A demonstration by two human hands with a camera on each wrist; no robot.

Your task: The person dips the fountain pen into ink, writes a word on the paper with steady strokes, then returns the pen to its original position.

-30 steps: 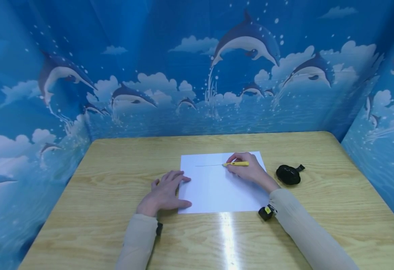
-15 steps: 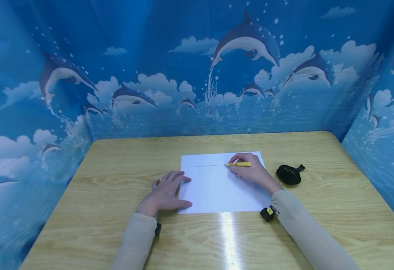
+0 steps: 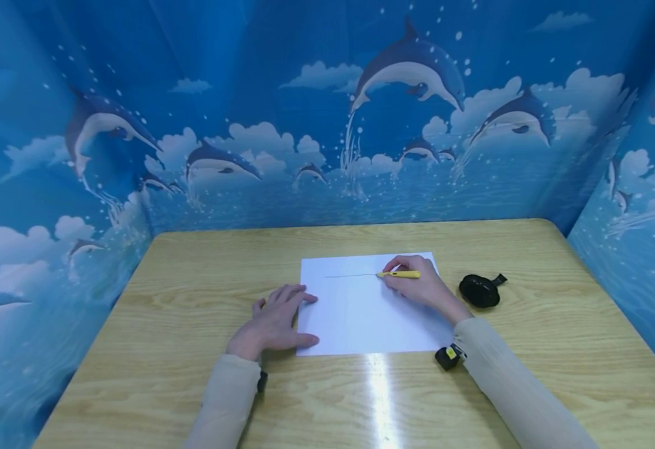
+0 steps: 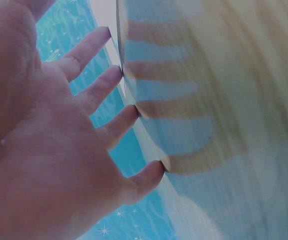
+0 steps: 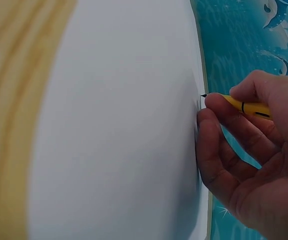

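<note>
On a glossy worktop (image 3: 193,274) with pale wood grain, a smooth rectangular sheet of white paper (image 3: 350,318) lies near the far edge, roughly midway between the two far corners. The right hand (image 3: 417,285) pinches a slim yellow pen (image 3: 405,274) between thumb and fingers above the sheet's far right part, the tip at the right end of a thin, nearly straight line (image 3: 347,276). The left hand (image 3: 274,324) spreads its fingers loosely, gripping nothing, with thumb and index finger over the sheet's left edge. Right of the sheet, toward the worktop's far right corner, sits a shiny black rounded object (image 3: 480,291) with a short tab; what it is I cannot tell. Only the head view shows the line. The left wrist view adds the open palm and four fingertips mirrored in the polished surface; the right wrist view adds the pen's dark point and black band.
</note>
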